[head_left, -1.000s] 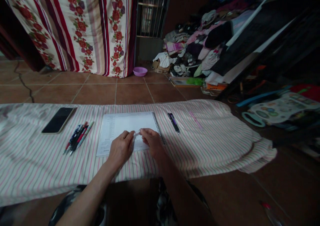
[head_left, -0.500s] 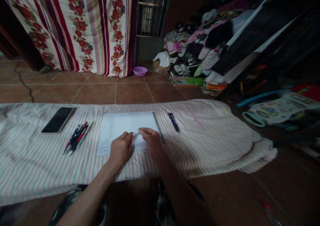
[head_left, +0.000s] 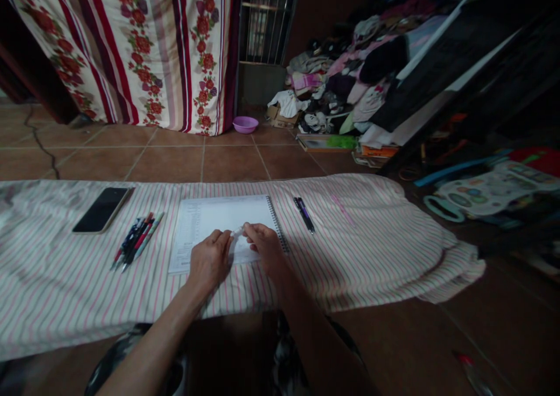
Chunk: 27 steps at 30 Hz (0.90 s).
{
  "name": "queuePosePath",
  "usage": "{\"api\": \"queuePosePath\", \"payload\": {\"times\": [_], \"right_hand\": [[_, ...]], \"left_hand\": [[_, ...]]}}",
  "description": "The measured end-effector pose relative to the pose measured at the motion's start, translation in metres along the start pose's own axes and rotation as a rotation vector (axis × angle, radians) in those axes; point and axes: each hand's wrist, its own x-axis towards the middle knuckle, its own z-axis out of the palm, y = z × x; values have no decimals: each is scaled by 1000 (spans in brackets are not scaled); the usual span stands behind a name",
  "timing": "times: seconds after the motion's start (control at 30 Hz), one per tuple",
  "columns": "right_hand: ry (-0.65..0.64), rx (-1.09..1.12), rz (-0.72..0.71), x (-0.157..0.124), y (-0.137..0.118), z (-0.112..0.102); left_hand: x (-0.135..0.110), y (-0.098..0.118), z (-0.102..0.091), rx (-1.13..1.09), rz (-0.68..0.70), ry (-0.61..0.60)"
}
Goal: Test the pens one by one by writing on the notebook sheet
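My left hand (head_left: 210,259) and my right hand (head_left: 263,245) meet over the lower half of a white spiral notebook (head_left: 205,216) that lies on a striped cloth (head_left: 371,238). Both hands pinch a small whitish object (head_left: 237,231) between their fingertips; it is too small to name. A bundle of pens (head_left: 137,239) lies left of the notebook. One dark pen (head_left: 304,214) lies to its right. A black phone (head_left: 102,209) rests further left.
Brown floor tiles (head_left: 175,163) stretch beyond the cloth to a flowered curtain (head_left: 131,52). A purple bowl (head_left: 245,125) sits by a metal gate. A heap of clothes (head_left: 345,81) and toys (head_left: 490,192) fill the right side.
The hands have barely shifted; the small whitish object between the fingertips sits a little higher over the page.
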Motion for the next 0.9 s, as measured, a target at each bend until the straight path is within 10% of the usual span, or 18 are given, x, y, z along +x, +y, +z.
{"api": "queuePosePath", "payload": {"times": [0.9], "right_hand": [[-3, -131, -51, 7, 6, -4]], "left_hand": [[-2, 0, 1, 2, 36, -2]]}}
